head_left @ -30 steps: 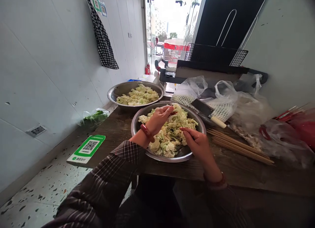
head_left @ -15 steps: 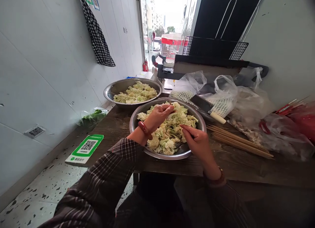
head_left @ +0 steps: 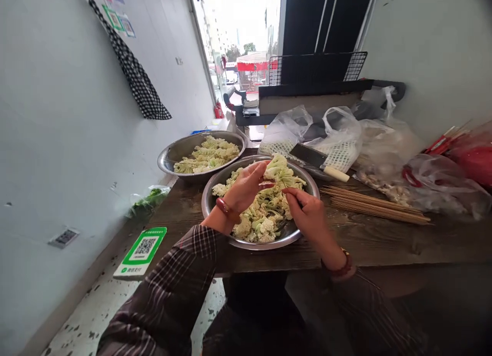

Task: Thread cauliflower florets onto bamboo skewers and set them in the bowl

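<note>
My left hand (head_left: 246, 189) is above the near metal bowl (head_left: 207, 199), its fingers closed around a pale cauliflower floret (head_left: 277, 167). To the right of it, my right hand (head_left: 307, 210) pinches thumb and forefinger together on what looks like a thin bamboo skewer, mostly hidden against the vegetables. Cut cauliflower pieces (head_left: 265, 228) fill much of the bowl beneath both hands. A second metal bowl (head_left: 163, 163), behind and to the left, contains more cauliflower (head_left: 209, 153).
Loose bamboo skewers (head_left: 376, 204) lie right of the near bowl. Behind them rests a cleaver (head_left: 307, 154) with a pale handle, beside plastic bags (head_left: 342, 135). A green QR-code card (head_left: 144, 248) sits at the table's left edge. Bagged greens (head_left: 149, 201) lie by the wall.
The view has shifted slightly. My left hand has turned so more of its palm shows, and the floret in it now stands out above the bowl. My right hand keeps its pinch.
</note>
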The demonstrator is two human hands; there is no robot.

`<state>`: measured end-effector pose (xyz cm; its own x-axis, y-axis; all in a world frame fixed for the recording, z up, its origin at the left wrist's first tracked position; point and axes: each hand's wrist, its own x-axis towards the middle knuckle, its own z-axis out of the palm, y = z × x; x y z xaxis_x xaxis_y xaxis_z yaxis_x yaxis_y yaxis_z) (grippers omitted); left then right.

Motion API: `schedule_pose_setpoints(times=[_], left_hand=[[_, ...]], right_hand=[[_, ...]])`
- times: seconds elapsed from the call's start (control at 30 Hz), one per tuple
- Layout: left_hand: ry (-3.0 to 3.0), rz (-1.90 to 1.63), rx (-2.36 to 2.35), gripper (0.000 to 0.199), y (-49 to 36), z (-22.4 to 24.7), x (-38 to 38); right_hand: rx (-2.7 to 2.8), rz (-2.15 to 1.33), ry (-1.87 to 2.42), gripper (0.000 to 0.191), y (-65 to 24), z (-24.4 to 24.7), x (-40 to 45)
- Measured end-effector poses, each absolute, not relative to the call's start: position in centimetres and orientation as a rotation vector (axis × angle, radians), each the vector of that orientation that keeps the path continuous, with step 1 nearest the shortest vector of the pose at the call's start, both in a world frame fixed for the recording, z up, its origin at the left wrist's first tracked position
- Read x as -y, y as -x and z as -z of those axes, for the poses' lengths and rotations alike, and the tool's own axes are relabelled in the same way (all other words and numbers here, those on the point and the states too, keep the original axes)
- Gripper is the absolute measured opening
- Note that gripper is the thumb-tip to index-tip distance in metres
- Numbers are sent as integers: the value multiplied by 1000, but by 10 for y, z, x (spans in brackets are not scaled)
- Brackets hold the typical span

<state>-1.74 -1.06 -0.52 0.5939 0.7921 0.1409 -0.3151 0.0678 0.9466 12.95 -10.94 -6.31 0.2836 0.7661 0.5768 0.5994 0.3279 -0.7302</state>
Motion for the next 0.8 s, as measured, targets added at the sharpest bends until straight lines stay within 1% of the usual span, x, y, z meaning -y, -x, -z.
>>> schedule_pose_setpoints(times=[0.1,0.3,0.37,0.43,0.57,0.7,0.8], left_hand=[[-1213,-899,-508,56,11,-2,17],[-1133,-1040,-542,77,-11,-7,39],[-1092,-1090,-563,79,-16,-6,44],[-1038,-1119,-579,74,-20,-5,45],[-952,-1160,-573,56,-27,-2,44],[-945,-1195,-575,47,-35,2,43],[-969,-1239,-604,35,-42,5,44]], right_hand=[[1389,-161,1368,24,-129,63,107],[1364,-126,1367,25,-129,66,104],[1369,-140,1347,24,-129,66,103],[1383,-160,1327,23,-130,66,103],[1398,-173,1294,23,-130,64,104],[1402,-139,1300,22,-130,63,105],[1412,-112,1320,24,-130,62,106]])
